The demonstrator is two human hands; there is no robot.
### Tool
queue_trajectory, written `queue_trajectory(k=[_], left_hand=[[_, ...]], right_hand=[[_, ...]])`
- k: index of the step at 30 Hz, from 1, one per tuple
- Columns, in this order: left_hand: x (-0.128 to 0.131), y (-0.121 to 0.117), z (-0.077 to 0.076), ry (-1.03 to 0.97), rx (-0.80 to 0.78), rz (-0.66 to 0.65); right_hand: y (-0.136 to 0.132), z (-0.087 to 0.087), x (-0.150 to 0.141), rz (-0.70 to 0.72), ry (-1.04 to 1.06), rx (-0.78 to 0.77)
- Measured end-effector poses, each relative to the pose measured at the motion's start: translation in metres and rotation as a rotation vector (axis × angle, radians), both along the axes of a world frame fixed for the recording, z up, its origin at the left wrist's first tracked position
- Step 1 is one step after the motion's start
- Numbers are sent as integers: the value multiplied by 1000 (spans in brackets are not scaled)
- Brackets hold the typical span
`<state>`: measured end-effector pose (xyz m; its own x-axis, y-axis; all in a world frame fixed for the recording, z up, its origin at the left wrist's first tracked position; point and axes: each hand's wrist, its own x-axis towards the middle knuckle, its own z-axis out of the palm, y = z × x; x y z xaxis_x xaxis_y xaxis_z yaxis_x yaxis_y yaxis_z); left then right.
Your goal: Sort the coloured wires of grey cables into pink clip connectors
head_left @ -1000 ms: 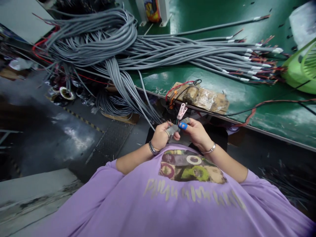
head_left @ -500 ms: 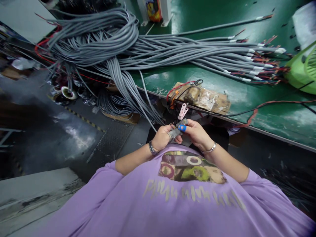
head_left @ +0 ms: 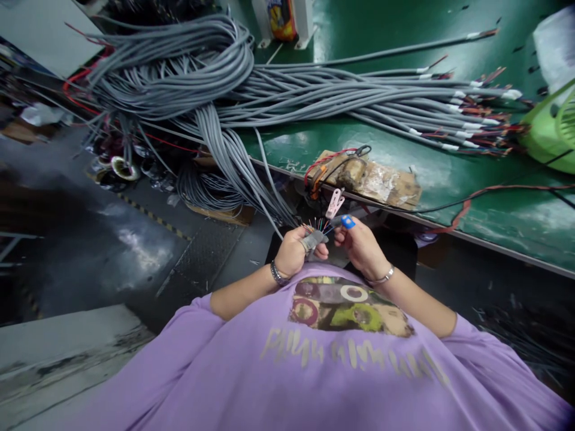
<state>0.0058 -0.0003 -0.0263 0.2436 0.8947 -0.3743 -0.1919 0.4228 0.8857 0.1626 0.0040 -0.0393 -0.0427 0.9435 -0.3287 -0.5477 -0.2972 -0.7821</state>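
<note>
My left hand (head_left: 295, 250) is closed around the end of a grey cable (head_left: 265, 211), with a grey cot on one finger. Thin coloured wires (head_left: 318, 225) fan out from the cable end above that hand. My right hand (head_left: 359, 245) is just to the right, fingers curled, pinching at those wire tips; a blue cot (head_left: 347, 222) covers one fingertip. A pink clip (head_left: 335, 203) hangs just above the hands at the bench edge. Both hands are held close to my chest, below the green bench (head_left: 494, 203).
A big bundle of grey cables (head_left: 233, 84) lies across the green bench and droops off its left edge toward the floor. A taped block (head_left: 372, 178) with red and black wires sits at the bench edge. A green fan (head_left: 550, 129) stands at the right.
My right hand has drawn slightly to the right, away from the left, and the coloured wire tips now show fanned out between them. The left hand keeps its hold.
</note>
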Motion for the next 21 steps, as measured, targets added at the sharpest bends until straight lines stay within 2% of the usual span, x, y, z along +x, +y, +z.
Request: queue_trajectory(k=[4,6,10,16,21], left_hand=[[-1,-1,1,25,32,-11],[-1,-2,2,51,64,-29],[-3,-3,-1,77,128,-33],[-4,-4,2,114,172,-22],[-6,-4,12,90,229,-60]], right_hand=[[-5,7,3,226,1,92],[-5,12,2,277,2,138],[-1,16,-2,261,-22,149],[-3,8,0,186,-10,140],[10,2,12,121,151,-41]])
